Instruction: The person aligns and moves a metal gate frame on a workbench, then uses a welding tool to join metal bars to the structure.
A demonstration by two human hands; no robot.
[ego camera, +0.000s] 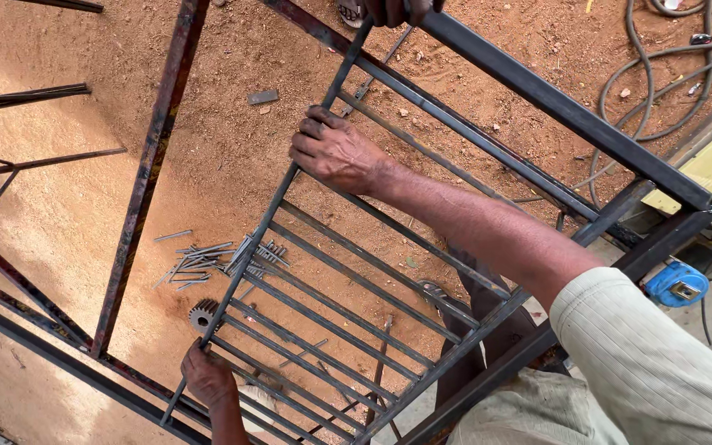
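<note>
Red sandy ground [232, 148] lies below, strewn with loose steel rods [199, 262] and a small gear [202, 313]. Over it stands a dark metal frame [150, 156], inside which a barred steel grille [348, 321] is held tilted. The left hand [206, 377] is closed around the grille's lower side bar; the right hand [335, 151] is clamped on the same bar higher up. Another person's hand [397, 10] grips the top edge. If one grip slackens, the grille could likely swing and pinch fingers against the frame, or drop onto the scattered rods.
</note>
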